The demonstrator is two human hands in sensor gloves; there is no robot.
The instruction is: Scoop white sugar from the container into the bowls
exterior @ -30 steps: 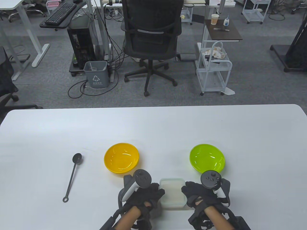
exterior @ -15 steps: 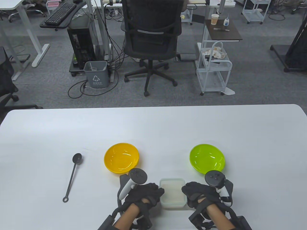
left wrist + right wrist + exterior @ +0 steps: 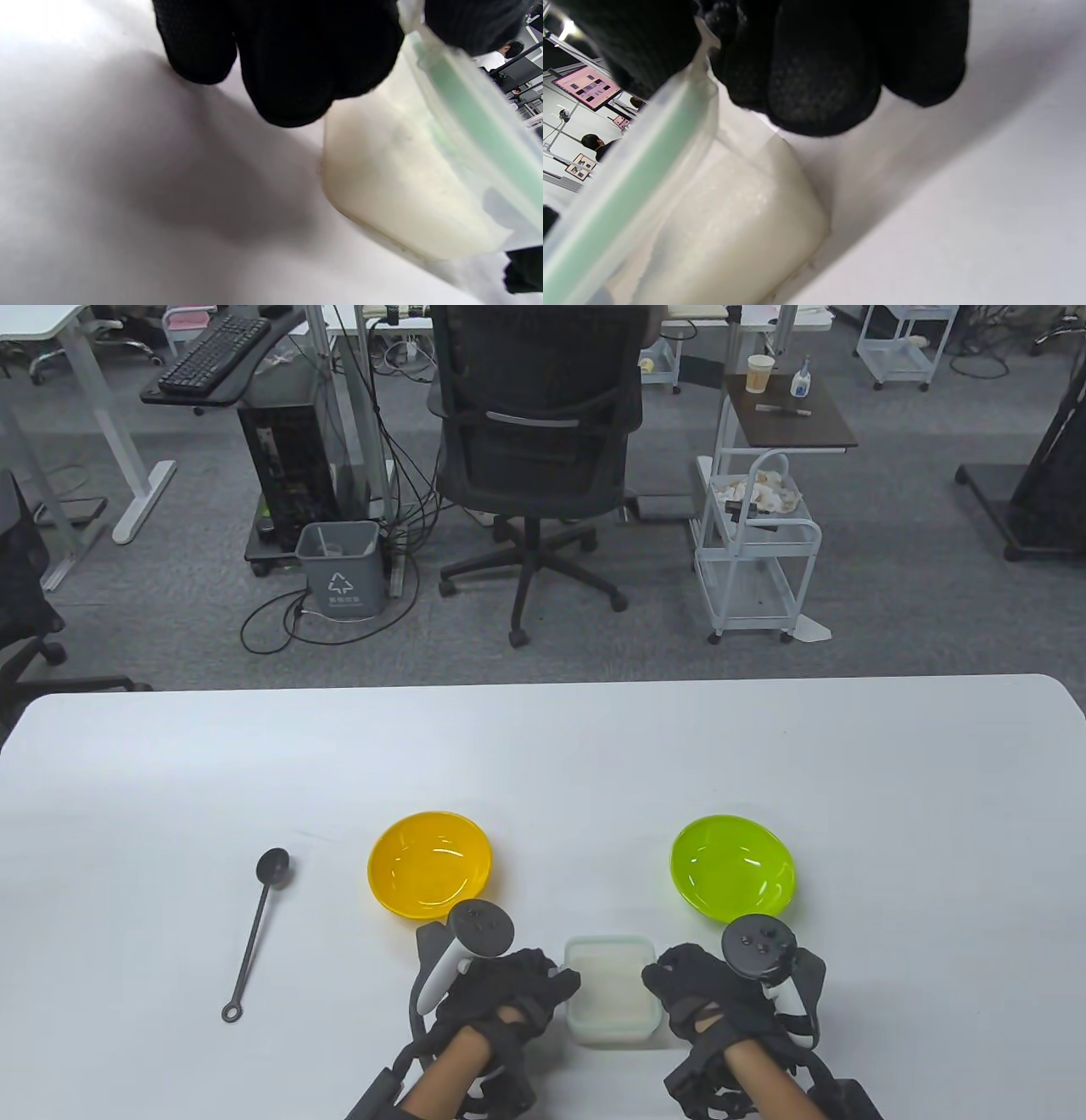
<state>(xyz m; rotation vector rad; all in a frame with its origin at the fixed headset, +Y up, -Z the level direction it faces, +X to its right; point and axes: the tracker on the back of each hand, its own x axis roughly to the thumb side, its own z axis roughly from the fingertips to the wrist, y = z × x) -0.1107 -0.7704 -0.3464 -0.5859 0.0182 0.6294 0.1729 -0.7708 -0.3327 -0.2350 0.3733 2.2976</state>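
A clear, lidded sugar container (image 3: 611, 988) with a green seal stands on the white table near the front edge, full of white sugar. My left hand (image 3: 556, 984) grips its left rim and my right hand (image 3: 657, 980) grips its right rim. In the left wrist view my fingers (image 3: 288, 63) curl at the container (image 3: 403, 178), with the rim between them and the thumb. The right wrist view shows the same for my fingers (image 3: 818, 72) on the container (image 3: 725, 224). An empty yellow bowl (image 3: 430, 864) and an empty green bowl (image 3: 733, 867) sit just beyond. A black long-handled spoon (image 3: 257, 929) lies to the left.
The white table (image 3: 543, 763) stretches wide beyond the bowls. An office chair (image 3: 534, 432), a grey bin (image 3: 339, 568) and a white cart (image 3: 755, 551) stand on the floor past the far edge.
My left hand has shifted a little left and toward me at the container's side. My right hand has barely moved. The container stays in place.
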